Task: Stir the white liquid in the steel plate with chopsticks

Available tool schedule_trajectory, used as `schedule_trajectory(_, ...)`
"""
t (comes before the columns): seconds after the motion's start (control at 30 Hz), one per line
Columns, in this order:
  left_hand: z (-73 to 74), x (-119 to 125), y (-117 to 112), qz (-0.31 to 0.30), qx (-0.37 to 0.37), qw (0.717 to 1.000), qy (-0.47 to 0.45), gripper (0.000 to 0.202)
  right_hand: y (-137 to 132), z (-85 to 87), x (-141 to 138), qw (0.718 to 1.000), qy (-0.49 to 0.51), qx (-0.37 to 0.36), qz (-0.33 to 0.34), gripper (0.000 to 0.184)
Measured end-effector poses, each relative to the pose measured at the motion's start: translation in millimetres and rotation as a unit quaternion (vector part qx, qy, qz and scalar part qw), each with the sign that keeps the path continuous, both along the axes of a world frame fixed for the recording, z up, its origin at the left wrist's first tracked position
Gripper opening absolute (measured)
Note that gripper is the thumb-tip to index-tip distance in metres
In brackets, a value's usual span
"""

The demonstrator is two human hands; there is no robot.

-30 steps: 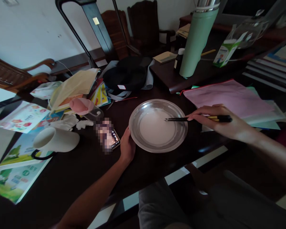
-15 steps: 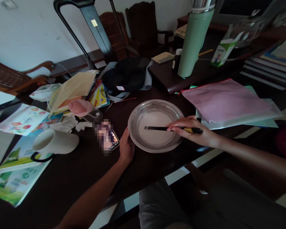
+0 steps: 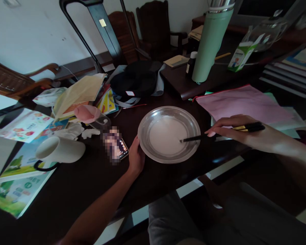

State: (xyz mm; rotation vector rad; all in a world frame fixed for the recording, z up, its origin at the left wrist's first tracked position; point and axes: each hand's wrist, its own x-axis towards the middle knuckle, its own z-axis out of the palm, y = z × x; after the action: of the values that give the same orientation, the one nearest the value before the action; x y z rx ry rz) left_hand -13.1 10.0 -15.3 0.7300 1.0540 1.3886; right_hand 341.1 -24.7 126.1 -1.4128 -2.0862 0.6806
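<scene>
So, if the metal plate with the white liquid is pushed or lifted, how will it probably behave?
The metal plate looks thin and rigid, so it should keep its shape. It is shallow and holds white liquid, so tilting would probably spill it. On the smooth table it may slide; the left hand touches its rim.

Dim rm: white wall (image 3: 28, 34), dark wood chairs (image 3: 153, 27) behind cluttered dark table (image 3: 73, 190).
</scene>
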Motion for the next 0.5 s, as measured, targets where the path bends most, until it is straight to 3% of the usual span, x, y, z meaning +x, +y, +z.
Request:
schedule_trajectory(0.13,0.6,1,0,-0.002,-0.001,1.000,-0.005,0.039,-3,-11.3,-17,0.996,0.042,-0.064,0.042,0.030)
schedule_trajectory(0.33,-0.4,0,0,0.003,-0.010,1.000,-0.014,0.041,11,-51.5,-53,0.997,0.065,0.031,0.032,0.023)
schedule_trajectory(0.4,-0.5,0,0,0.003,-0.013,1.000,-0.019,0.042,17,-53.8,-53,0.996,0.071,0.058,0.018,0.021)
schedule_trajectory(0.5,0.1,0,0,-0.001,-0.011,1.000,-0.018,0.040,22,-42.1,-42,0.994,0.077,0.076,-0.003,0.020)
